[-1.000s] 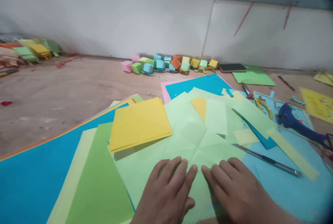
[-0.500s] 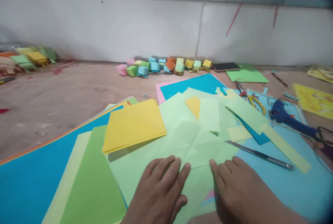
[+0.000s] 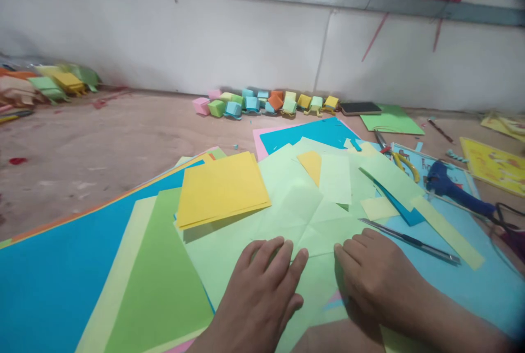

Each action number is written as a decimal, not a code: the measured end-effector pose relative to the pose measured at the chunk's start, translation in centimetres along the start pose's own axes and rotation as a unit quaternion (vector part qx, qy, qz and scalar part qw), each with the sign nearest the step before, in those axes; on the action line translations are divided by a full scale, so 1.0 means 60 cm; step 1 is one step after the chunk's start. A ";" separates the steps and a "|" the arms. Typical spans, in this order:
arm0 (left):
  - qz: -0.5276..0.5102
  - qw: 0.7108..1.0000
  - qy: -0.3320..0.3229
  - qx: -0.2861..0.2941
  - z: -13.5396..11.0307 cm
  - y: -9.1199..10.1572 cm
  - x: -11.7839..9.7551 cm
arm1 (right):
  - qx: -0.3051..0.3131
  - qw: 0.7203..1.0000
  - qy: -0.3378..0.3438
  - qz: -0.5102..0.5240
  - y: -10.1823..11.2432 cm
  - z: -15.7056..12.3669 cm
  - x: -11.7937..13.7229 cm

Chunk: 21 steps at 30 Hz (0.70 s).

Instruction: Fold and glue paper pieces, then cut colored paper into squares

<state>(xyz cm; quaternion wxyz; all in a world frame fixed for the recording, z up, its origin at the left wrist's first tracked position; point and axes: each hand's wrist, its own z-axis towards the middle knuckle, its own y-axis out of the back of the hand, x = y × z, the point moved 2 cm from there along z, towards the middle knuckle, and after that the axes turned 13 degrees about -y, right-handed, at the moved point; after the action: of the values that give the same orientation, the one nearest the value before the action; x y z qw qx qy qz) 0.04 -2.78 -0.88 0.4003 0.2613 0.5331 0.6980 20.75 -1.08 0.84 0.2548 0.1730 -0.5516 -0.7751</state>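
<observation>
A creased pale green paper (image 3: 322,235) with crossing fold lines lies on larger pale green sheets (image 3: 217,265) in front of me. My left hand (image 3: 264,282) rests palm down over its near left part, fingers apart and lying flat. At the near right edge, my right hand (image 3: 371,268) has its fingers curled together on the paper; its thumb is hidden underneath. Just beyond the right hand lies a slim craft knife (image 3: 410,241). Yellow paper pieces (image 3: 225,189) are stacked beyond the left hand.
Green (image 3: 164,282) and blue sheets (image 3: 77,265) spread left. Small folded paper boxes (image 3: 252,104) line the wall beside a phone (image 3: 361,108). On the right are yellow-handled pliers (image 3: 406,164), a blue glue gun (image 3: 455,189) and paper strips (image 3: 447,227).
The camera view has shifted slightly, moving the scene a little to the right. My right index finger is more curled than before. My left hand stays flat on the paper.
</observation>
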 end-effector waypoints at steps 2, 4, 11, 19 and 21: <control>-0.006 1.000 0.009 0.009 0.001 -0.001 -0.001 | -0.007 1.000 0.000 -0.011 0.001 -0.001 0.000; -0.010 1.000 0.013 0.015 0.001 -0.003 -0.003 | -0.024 0.999 -0.002 -0.029 0.002 -0.004 0.004; -0.004 1.000 0.012 0.003 -0.001 -0.008 -0.005 | -0.027 0.997 0.062 -0.025 -0.007 -0.006 0.029; -0.017 1.000 0.015 0.003 0.002 0.001 -0.001 | -0.012 0.999 0.006 -0.030 -0.003 -0.015 0.006; -0.020 1.000 0.017 0.005 0.001 0.000 0.000 | -0.008 0.999 -0.002 -0.040 0.006 -0.011 -0.006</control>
<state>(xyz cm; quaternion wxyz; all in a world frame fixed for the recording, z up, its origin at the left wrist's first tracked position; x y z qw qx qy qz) 0.08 -2.74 -0.86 0.4035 0.2412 0.5486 0.6914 21.51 -1.48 0.96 0.2243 0.1913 -0.5386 -0.7893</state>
